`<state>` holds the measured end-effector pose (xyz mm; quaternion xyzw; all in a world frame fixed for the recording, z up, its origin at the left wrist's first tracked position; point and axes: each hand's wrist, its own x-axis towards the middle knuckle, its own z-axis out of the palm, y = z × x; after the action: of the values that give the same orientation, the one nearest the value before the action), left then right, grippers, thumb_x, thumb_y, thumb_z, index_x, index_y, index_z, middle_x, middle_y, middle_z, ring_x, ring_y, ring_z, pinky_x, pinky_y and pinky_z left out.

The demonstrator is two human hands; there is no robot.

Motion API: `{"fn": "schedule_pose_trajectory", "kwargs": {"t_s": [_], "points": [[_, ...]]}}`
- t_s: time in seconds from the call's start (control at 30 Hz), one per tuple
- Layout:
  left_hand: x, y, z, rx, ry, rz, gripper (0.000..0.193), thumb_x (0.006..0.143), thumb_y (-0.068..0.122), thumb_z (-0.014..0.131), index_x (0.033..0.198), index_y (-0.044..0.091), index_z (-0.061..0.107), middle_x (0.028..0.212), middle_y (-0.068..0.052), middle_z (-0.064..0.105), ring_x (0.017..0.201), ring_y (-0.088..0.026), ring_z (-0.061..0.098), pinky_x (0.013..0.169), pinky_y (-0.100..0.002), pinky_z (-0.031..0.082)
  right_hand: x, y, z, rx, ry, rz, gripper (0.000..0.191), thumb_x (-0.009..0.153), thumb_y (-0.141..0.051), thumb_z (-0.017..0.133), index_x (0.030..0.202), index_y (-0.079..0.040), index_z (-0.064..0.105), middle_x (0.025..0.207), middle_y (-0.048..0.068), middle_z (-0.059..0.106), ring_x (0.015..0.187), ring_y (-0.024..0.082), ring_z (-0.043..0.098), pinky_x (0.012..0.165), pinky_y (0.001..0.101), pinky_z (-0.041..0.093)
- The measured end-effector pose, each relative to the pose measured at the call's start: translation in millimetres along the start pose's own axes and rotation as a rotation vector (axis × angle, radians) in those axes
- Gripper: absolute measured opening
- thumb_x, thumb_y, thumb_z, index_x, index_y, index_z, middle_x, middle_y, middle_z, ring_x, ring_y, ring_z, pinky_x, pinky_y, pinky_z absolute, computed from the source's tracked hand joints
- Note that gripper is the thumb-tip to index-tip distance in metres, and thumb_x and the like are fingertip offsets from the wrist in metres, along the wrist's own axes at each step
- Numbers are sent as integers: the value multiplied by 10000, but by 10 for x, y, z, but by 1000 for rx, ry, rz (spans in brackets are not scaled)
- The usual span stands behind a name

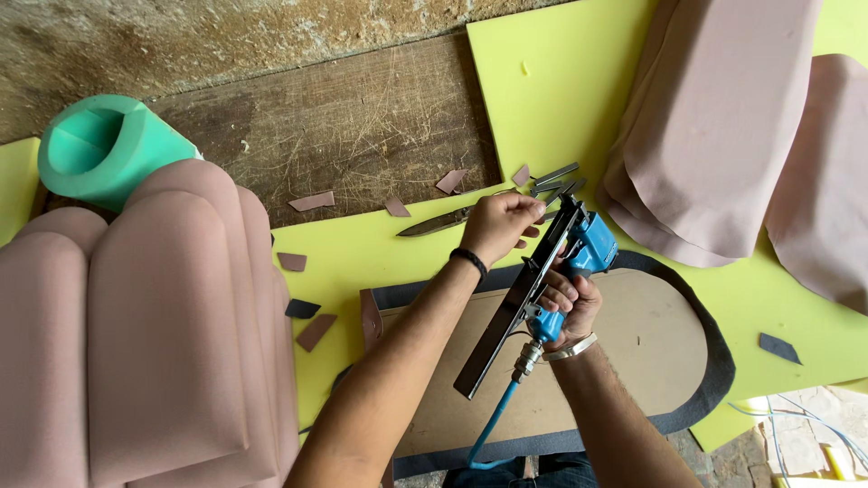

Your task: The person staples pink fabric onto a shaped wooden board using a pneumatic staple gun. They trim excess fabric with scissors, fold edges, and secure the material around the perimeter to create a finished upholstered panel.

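Two bare forearms enter from the bottom edge and meet over a rounded brown board (651,343). That board lies on a dark grey fabric piece (714,380) whose border shows around the curved end, and both rest on a yellow foam sheet (561,99).

Right hand (570,303): closed around the blue grip of a pneumatic staple gun (542,271). Gun body: blue housing, long black magazine rail running diagonally from lower left to upper right, metal fitting at the grip base. One blue air hose (493,425) leaves that fitting and runs down toward the bottom edge. Position: held tilted above the board, nose toward the upper right.

Left hand (500,226): fingers curled closed at the upper end of the rail, near the nose; whether they pinch anything there cannot be told. One black band sits on this wrist; one metal band on the right wrist.

Count of surrounding items:
- One pair of scissors (443,221) on the yellow foam, just beyond the left hand.
- Several strips of staples (553,176) just beyond the gun nose.
- One green foam roll (99,145) at upper left.
- One channelled pink upholstered cushion (145,343) at left.
- Two pink covered pads (723,126) at upper right.
- Several small fabric offcuts (312,201), pink and dark, on the wood and foam.
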<state>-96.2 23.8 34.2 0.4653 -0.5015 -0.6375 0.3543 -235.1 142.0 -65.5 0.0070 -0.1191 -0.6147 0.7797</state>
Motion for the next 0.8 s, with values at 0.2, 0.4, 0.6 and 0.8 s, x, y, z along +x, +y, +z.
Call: {"fn": "schedule_pose_trajectory", "kwargs": {"t_s": [0.2,0.4,0.6,0.8], "points": [[95,-115,71,-72,-72,-35,186,936,155,727,1025,-7,745,862,-115,778,687,-199,772,579,-316,652,-78,51,-37,-33,45,-2,360,943,-133,670,1249,17,554,738,1,576,595,109,575,649,316,585],[150,-167,-31,-144,-126,-134,141,939,142,722,1015,25,748,891,-98,779,722,-181,770,648,-323,661,-67,95,-93,-1,13,21,344,942,-135,677,1227,19,561,702,-1,573,575,113,590,639,318,600],[26,-279,-162,-632,-241,-244,192,951,167,646,1090,70,737,968,-88,778,845,-168,776,758,-324,661,-16,155,-50,17,-12,48,374,945,-123,675,1266,20,548,710,6,574,589,118,593,661,316,605],[12,-268,-133,-292,-25,-44,212,941,177,732,1095,32,730,965,-89,779,836,-162,768,750,-320,664,6,112,-1,-72,46,88,412,935,-116,684,1307,-4,548,729,-3,558,597,118,585,679,331,599]]}}
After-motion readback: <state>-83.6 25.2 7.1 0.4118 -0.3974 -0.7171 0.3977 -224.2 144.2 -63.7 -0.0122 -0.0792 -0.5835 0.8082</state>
